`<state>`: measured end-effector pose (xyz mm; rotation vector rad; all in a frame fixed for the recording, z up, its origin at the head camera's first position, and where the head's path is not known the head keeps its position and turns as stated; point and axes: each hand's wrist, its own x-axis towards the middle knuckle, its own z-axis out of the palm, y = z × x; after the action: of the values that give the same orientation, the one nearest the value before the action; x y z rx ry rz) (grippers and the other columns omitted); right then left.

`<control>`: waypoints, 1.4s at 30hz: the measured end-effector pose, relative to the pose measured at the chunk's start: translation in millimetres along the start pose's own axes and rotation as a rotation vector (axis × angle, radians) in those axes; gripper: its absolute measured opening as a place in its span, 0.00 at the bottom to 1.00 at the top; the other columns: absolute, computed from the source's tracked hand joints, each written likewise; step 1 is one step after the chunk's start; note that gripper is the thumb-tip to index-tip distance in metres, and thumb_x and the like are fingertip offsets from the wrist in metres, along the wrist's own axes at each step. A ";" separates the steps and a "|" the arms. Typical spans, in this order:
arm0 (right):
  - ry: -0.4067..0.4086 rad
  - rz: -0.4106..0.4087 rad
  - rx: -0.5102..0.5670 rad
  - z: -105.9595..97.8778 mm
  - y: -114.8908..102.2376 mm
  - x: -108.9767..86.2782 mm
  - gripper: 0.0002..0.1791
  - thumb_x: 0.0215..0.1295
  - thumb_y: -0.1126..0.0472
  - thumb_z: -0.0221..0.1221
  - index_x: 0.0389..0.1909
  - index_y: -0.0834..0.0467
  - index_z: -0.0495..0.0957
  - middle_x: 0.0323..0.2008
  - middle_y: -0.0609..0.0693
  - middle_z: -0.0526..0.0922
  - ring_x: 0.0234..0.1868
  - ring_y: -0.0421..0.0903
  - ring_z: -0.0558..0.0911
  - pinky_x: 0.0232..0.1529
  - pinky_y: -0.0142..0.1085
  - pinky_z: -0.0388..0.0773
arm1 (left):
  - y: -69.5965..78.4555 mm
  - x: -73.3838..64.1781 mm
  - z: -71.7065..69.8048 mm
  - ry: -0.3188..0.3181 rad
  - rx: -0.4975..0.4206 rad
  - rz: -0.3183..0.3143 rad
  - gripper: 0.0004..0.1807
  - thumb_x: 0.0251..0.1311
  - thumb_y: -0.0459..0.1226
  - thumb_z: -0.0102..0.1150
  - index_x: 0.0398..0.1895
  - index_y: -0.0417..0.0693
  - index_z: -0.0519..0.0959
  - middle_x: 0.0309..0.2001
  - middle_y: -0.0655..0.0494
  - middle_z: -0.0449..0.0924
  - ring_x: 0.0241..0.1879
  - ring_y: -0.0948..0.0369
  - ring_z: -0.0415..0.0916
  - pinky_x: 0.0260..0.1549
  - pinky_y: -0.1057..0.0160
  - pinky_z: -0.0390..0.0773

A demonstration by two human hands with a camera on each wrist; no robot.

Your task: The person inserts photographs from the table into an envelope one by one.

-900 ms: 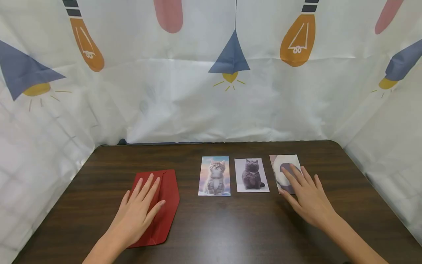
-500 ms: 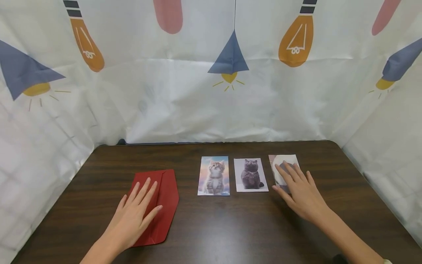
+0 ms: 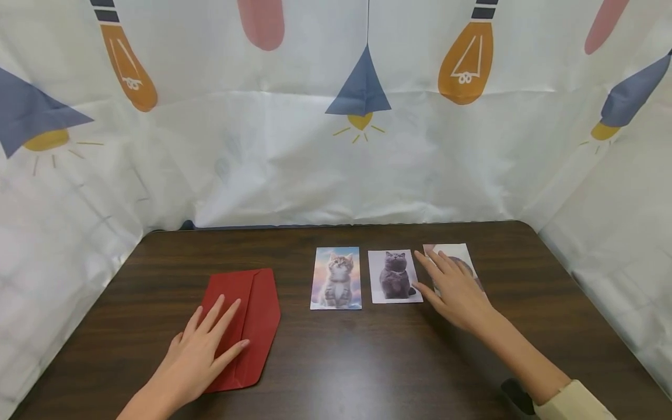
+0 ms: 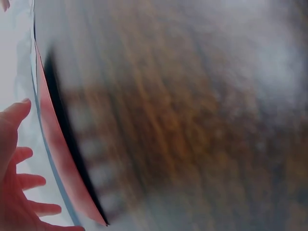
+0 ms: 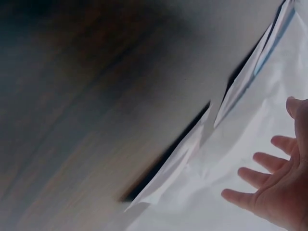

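Red envelope (image 3: 259, 326) lies under & right of L hand (image 3: 189, 357), long axis pointing away from person; R hand (image 3: 454, 289) hovers nr R-most card (image 3: 463, 255). Hands apart, fingers spread, holding nothing.

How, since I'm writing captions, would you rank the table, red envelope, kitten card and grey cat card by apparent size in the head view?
1. Table
2. Red envelope, partly nearer the camera
3. Kitten card
4. Grey cat card, only slightly smaller
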<state>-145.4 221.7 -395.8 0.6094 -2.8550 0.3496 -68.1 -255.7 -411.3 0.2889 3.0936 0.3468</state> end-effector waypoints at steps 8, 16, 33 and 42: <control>0.003 -0.040 0.042 4.2 -5.2 19.2 0.35 0.75 0.54 0.64 0.77 0.64 0.67 0.73 0.69 0.70 0.71 0.69 0.73 0.67 0.67 0.70 | -3.8 -0.7 0.8 0.025 0.003 -0.004 0.42 0.66 0.64 0.64 0.78 0.57 0.70 0.75 0.29 0.63 0.64 0.26 0.66 0.41 0.23 0.76; 0.019 -0.077 0.041 13.2 -8.6 32.4 0.31 0.76 0.54 0.63 0.73 0.65 0.72 0.68 0.68 0.76 0.66 0.69 0.79 0.64 0.65 0.75 | -2.6 1.8 3.4 0.010 -0.001 0.007 0.37 0.64 0.62 0.67 0.73 0.57 0.76 0.72 0.28 0.66 0.63 0.26 0.68 0.44 0.23 0.76; 0.033 -0.102 0.098 32.3 -15.5 56.6 0.23 0.75 0.58 0.63 0.66 0.63 0.79 0.61 0.62 0.84 0.62 0.62 0.83 0.61 0.59 0.80 | -6.3 2.9 6.1 0.025 -0.062 0.096 0.38 0.63 0.57 0.70 0.74 0.55 0.75 0.73 0.32 0.68 0.69 0.27 0.66 0.54 0.23 0.72; 0.005 -0.074 0.127 40.2 -18.6 70.2 0.22 0.77 0.55 0.61 0.66 0.62 0.80 0.61 0.61 0.84 0.61 0.63 0.83 0.60 0.59 0.80 | -9.9 2.8 5.8 0.002 -0.124 0.107 0.40 0.63 0.58 0.71 0.75 0.53 0.74 0.75 0.32 0.65 0.71 0.27 0.63 0.57 0.24 0.71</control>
<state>-206.2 168.0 -413.5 0.7343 -2.8128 0.5222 -72.4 -263.5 -419.1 0.4512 3.0490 0.5398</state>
